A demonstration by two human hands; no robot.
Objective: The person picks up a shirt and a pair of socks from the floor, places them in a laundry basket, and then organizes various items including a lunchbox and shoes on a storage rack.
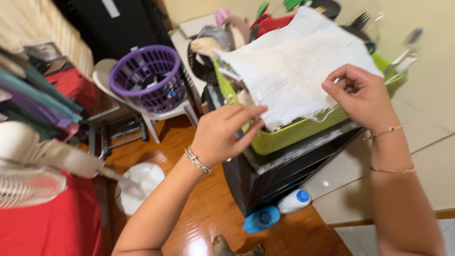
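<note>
1. Seen from a head camera looking down, two bare hands hold a white cloth (294,66) (thin and textured, perhaps a paper towel) spread flat above a lime-green basket (289,135).
2. The left hand (222,135), with a beaded bracelet at the wrist, pinches the cloth's near lower edge between thumb and fingers, the fingers pressed close together.
3. The right hand (362,95), with a thin gold chain at the wrist, grips the cloth's right edge; its fingers curl inward around the fabric.
4. The cloth lies away from both hands, stretching up and toward the far side of the basket. Its long axis runs from the near lower corner by the left hand to the far upper corner. The two hands sit at about the same nearness, one at each near corner.
5. The basket holds kitchenware, partly hidden under the cloth: a black fork (360,20) and pink and red items show at the far rim.
6. The basket rests on a black cabinet (279,173) beside a pale countertop (426,104).
7. On the wooden floor (189,142): two bottles with blue caps (277,211), a white plastic chair (156,111) carrying a purple basket (149,76), and a white standing fan (42,161) at the left.
</note>
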